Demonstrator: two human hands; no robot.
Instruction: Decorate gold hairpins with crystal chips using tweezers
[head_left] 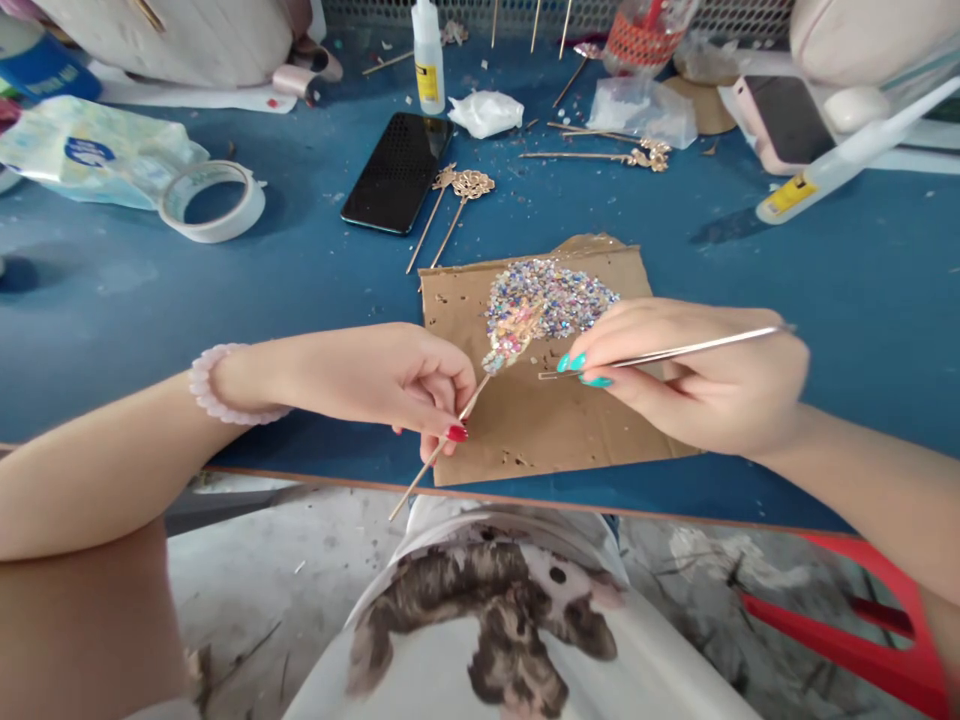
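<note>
My left hand [405,385] pinches the thin gold stem of a hairpin [474,400] between thumb and fingers. The hairpin's upper end, a decorated head with pink, yellow and pale stones, lies over the cardboard sheet [547,430]. Against that head rests a heap of small glittering rhinestones [559,297], mostly blue, white and pink. In my right hand [697,370] are slim metal tweezers [675,350], held like a pen. Their tips point left, a little right of the hairpin head and apart from it. Whether the tips hold a stone is too small to tell.
A black phone [397,172] and several gold hairpins [472,185] lie beyond the cardboard. Glue bottles stand at the back [429,60] and lean at the right [855,160]. A tape roll [212,202] and a tissue pack [97,150] are at left. The table's front edge [300,478] is close.
</note>
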